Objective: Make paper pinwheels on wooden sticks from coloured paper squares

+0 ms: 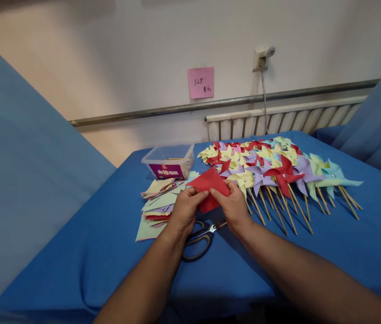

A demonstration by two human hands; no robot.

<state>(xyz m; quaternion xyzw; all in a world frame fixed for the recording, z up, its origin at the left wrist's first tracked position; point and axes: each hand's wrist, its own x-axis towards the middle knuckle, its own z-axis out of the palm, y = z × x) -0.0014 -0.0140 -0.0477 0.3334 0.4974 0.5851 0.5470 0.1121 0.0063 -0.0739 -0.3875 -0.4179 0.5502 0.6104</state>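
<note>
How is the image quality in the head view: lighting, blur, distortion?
Head view: soft, even light, no glare; faint shadows beneath both hands, left hand and right hand, holding the folded red paper sheet; wall rail bows from wide-angle distortion; black-handled scissors reasonably sharp.

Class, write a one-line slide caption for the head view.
Both hands, left and right, fold red paper beside finished pinwheels.

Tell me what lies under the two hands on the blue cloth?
Black-handled scissors lie under the left hand and right hand. Both hold red paper; the blade tips are covered.
</note>
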